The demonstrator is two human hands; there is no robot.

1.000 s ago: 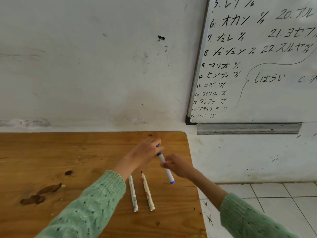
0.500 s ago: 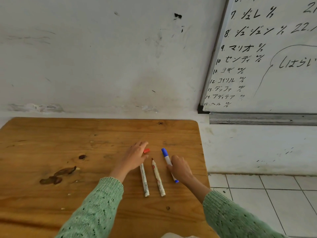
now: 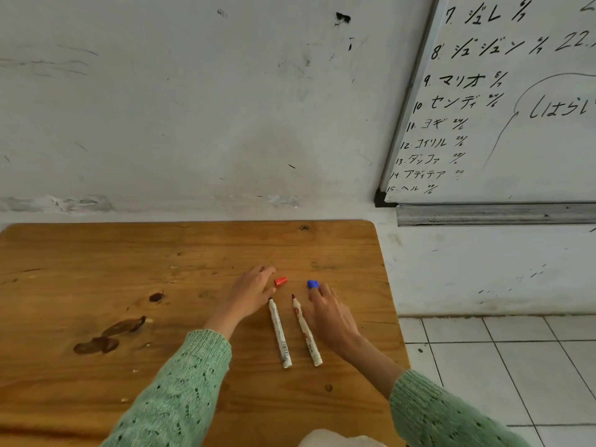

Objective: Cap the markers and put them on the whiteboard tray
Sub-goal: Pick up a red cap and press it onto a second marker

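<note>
At frame centre, the left hand (image 3: 250, 293) lies open and empty beside the red cap (image 3: 280, 281), while the right hand (image 3: 329, 312) covers the blue-capped marker (image 3: 312, 284), grip unclear; a nudge risks rolling two uncapped markers (image 3: 280, 333) across the surface (image 3: 96, 269).

A scuffed white wall (image 3: 193, 108) fills the upper left of the frame. A wooden table (image 3: 96, 269) with dark knots spans the lower left. White floor tiles (image 3: 516, 366) occupy the lower right.
</note>
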